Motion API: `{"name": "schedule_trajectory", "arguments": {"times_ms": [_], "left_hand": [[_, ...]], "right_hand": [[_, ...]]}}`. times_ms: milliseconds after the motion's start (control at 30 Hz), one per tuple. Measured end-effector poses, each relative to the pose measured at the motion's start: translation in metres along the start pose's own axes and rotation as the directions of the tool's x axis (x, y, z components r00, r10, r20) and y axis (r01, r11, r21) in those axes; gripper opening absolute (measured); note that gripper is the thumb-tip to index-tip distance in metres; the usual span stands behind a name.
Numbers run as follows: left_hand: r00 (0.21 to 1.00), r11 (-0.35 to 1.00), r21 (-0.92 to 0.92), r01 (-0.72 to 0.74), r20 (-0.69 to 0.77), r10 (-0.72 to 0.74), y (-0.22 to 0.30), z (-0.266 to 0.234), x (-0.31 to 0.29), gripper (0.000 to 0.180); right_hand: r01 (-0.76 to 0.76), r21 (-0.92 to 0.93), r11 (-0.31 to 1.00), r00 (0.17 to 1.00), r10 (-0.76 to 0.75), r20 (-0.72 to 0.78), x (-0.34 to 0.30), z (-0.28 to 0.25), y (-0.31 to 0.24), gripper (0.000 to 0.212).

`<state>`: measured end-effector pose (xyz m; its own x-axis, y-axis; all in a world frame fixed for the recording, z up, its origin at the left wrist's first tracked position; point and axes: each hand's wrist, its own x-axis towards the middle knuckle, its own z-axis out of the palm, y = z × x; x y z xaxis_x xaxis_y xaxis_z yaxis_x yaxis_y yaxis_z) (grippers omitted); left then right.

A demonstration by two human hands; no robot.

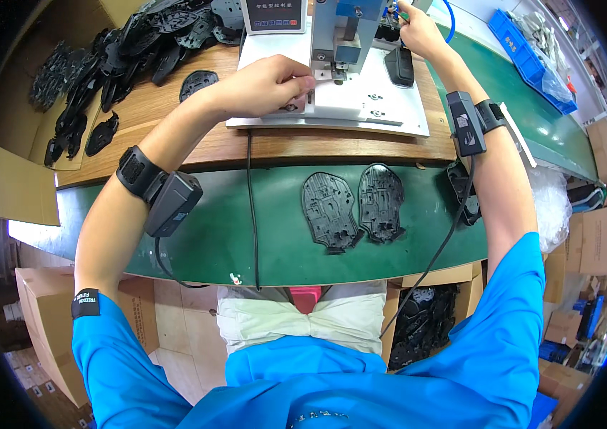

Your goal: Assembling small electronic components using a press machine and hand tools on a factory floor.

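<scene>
My left hand (269,87) reaches to the white base (389,114) of a bench press. Its thumb and fingertips are pinched together beside the press head (348,53); whatever they hold is too small or hidden to make out. Up at the right side of the press, my right hand (420,34) is closed near a small green part and a blue tube (452,21). What lies inside its fingers is hidden. Two black molded plastic shells (329,211) (382,202) lie side by side on the green table (282,250), nearer to me than the press.
Black plastic parts (167,36) are heaped at the far left, beside an open carton (17,182). A control box (275,18) stands behind my left hand. A blue bin (532,61) holds plastic bags at the far right. Cables hang from both wrist devices. A carton of black parts (425,325) sits below the table edge.
</scene>
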<state>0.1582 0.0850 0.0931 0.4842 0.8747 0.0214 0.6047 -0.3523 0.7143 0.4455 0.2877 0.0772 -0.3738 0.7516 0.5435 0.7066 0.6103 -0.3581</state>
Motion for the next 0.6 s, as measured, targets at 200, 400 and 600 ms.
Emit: {"name": "schedule_trajectory", "arguments": {"times_ms": [200,400,600], "left_hand": [[0.997,0.997,0.023,0.076,0.023,-0.076,0.005,-0.004,0.001,0.035],[0.999,0.993,0.112,0.042,0.005,-0.043,0.012,-0.005,-0.001,0.034],[0.996,0.993,0.121,0.013,-0.092,-0.002,0.006,0.004,-0.005,0.032]], "right_hand": [[-0.032,-0.014,0.999,0.999,0.032,-0.011,-0.001,0.0,-0.003,0.037],[-0.074,-0.019,0.997,0.997,0.074,0.037,0.001,-0.003,-0.004,0.037],[-0.051,0.042,0.998,0.999,0.051,0.019,-0.001,-0.002,-0.012,0.041]]}}
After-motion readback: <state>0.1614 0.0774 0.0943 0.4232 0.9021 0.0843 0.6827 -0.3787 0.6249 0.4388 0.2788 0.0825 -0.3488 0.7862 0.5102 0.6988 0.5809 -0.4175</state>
